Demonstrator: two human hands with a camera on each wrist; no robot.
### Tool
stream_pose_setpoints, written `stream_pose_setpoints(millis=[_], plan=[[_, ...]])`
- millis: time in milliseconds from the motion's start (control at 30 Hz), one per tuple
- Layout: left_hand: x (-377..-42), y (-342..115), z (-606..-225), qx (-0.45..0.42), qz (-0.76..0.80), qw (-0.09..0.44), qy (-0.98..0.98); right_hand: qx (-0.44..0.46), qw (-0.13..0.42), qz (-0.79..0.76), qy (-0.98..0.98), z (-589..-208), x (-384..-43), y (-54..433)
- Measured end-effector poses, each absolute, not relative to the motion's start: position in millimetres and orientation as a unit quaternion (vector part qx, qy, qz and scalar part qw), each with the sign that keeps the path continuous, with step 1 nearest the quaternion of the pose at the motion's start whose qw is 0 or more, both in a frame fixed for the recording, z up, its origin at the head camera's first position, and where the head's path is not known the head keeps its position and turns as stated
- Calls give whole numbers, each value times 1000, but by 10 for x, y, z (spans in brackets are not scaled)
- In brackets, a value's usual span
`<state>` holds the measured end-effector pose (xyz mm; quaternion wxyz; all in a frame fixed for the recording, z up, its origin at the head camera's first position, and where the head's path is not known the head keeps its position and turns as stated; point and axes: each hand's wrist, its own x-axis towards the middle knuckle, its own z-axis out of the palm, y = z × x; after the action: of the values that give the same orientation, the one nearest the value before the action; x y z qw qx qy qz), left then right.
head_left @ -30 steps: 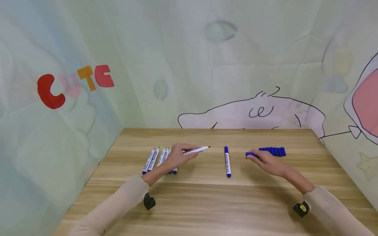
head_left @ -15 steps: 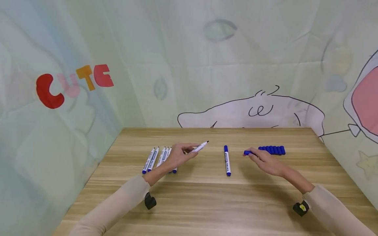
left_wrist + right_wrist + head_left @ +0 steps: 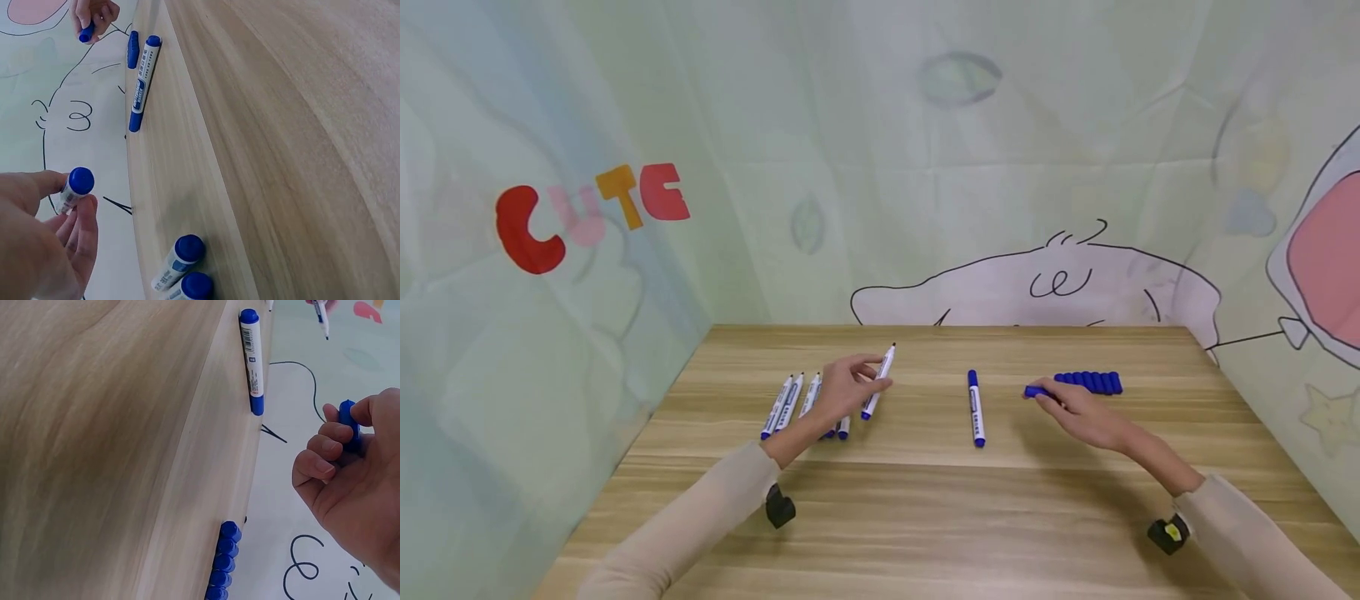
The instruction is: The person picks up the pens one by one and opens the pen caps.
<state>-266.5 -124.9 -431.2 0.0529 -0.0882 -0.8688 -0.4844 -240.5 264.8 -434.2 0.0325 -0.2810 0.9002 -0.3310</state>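
Between thumb and fingers, my left hand (image 3: 847,390) pinches an uncapped white marker (image 3: 880,383), its dark tip pointing up and away and its blue end low. In the left wrist view that blue end (image 3: 81,180) faces the camera. My right hand (image 3: 1086,412) holds a blue marker cap (image 3: 1036,391) above the table; the right wrist view shows the cap (image 3: 350,425) between thumb and fingers. A capped marker (image 3: 976,408) lies on the table between the hands. Several uncapped markers (image 3: 788,404) lie side by side at the left, some hidden behind my left hand and forearm.
A row of several blue caps (image 3: 1088,382) lies beyond my right hand. The wooden table (image 3: 880,517) meets a printed cloth backdrop (image 3: 880,167) at its back edge. Dark wrist devices (image 3: 779,507) hang below both sleeves.
The marker in my left hand has turned from lying nearly level, tip to the right, to tip up and away, its blue end now showing. The right hand stays almost in place with its cap.
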Motion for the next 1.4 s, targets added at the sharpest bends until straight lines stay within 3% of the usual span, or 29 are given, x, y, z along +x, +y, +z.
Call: stream_pose_setpoints(millis=[300,600,1000,1400], plan=[[-2708,-1430,-4316,-65,-466,76,-879,-284,27,-348,893,-4385,-2394,2698],[-2688,-1748,-4299,-29,-475,64,-877,-275,20,-334,902,-4410,-2389,2738],[-2622,-2218,-4324,-1,-412,100,-906,-272,36,-335,901,-4436,-2383,2799],[-2502,-2713,-4475,48,-372,94,-922,-310,-13,-333,890,-4460,-2352,2839]])
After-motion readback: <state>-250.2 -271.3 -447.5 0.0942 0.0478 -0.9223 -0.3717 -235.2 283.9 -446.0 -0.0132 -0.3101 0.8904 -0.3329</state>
